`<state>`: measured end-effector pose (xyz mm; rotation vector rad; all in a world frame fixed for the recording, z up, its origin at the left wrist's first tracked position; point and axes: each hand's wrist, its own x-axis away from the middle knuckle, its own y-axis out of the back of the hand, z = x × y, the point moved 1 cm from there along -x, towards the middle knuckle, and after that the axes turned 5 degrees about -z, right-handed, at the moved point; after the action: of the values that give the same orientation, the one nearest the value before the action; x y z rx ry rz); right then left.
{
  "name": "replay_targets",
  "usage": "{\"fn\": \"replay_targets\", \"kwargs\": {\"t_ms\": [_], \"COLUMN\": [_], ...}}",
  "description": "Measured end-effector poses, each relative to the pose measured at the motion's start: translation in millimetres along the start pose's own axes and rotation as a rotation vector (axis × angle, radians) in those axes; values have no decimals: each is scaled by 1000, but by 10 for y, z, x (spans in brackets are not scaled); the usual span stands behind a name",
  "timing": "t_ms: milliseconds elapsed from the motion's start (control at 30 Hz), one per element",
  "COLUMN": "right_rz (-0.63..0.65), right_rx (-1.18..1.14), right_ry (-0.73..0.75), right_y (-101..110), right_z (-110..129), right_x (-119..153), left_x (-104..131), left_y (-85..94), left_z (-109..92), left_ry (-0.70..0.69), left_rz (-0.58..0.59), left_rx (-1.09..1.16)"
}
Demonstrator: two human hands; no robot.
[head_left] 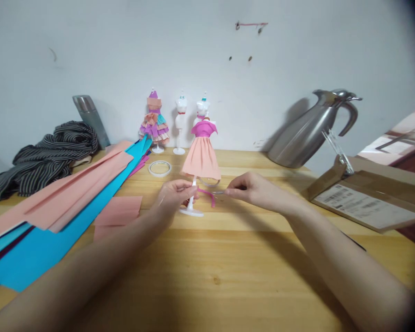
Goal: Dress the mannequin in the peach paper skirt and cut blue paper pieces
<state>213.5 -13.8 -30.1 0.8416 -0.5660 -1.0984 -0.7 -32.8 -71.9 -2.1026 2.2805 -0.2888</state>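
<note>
A small mannequin wears a magenta top and a pleated peach skirt. It leans slightly on its white stand. My left hand is closed round the stand's pole below the skirt, its fingertips partly behind the pole. A narrow magenta strip extends right from those fingers and bends down at its end. My right hand pinches a thin, pale, shiny thing that reaches the strip; what it is cannot be made out. A ring of tape lies partly hidden behind the skirt hem.
Long peach paper and blue paper cover the left side, near smaller peach pieces. A tape roll, a ruffled-dress mannequin and white mannequins stand behind. Right: steel jug, cardboard box.
</note>
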Motion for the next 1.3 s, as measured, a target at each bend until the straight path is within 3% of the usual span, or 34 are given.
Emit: {"fn": "replay_targets", "kwargs": {"t_ms": [200,467,767,1300], "right_rz": [58,154,221,70], "right_rx": [-31,-254,-323,-385], "right_ry": [37,146,206,208], "right_y": [60,209,120,142], "right_z": [-54,94,249,180], "right_x": [24,152,203,179], "left_x": [-105,-97,-152,-194], "left_y": [64,53,82,99], "left_z": [96,113,262,333], "left_ry": [-5,-105,-115,-110], "left_rz": [51,84,162,203], "left_rx": [51,-6,-10,76]}}
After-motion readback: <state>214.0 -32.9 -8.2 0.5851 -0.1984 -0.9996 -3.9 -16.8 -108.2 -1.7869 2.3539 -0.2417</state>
